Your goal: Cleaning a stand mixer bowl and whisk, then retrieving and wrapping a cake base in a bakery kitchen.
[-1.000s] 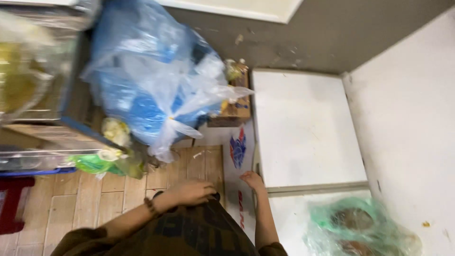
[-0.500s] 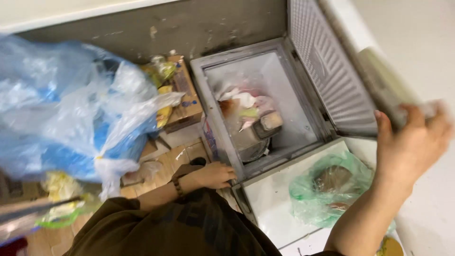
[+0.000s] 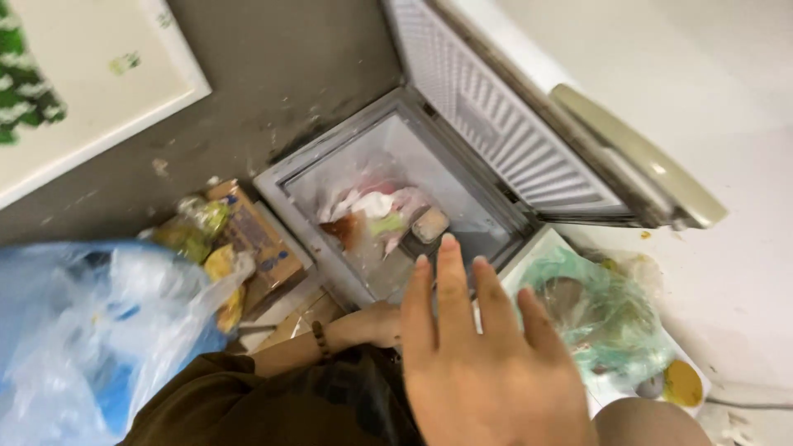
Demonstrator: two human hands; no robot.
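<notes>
A grey, scuffed wall (image 3: 273, 91) rises behind a small white chest freezer (image 3: 330, 248) standing on the floor with its ribbed lid (image 3: 496, 124) propped up. Inside the freezer lie frosted pink and white bags (image 3: 372, 206) and a small square container (image 3: 430, 224). The right hand (image 3: 487, 363) hangs over the freezer's near edge, fingers (image 3: 450, 281) spread flat and holding nothing. The left hand (image 3: 380, 322), a beaded bracelet (image 3: 320, 339) on its wrist, rests against the freezer's front rim; I cannot tell whether its fingers are curled. Left of the freezer sits a bulging blue plastic bag (image 3: 91, 330); to its right, a green plastic bag (image 3: 603, 314).
</notes>
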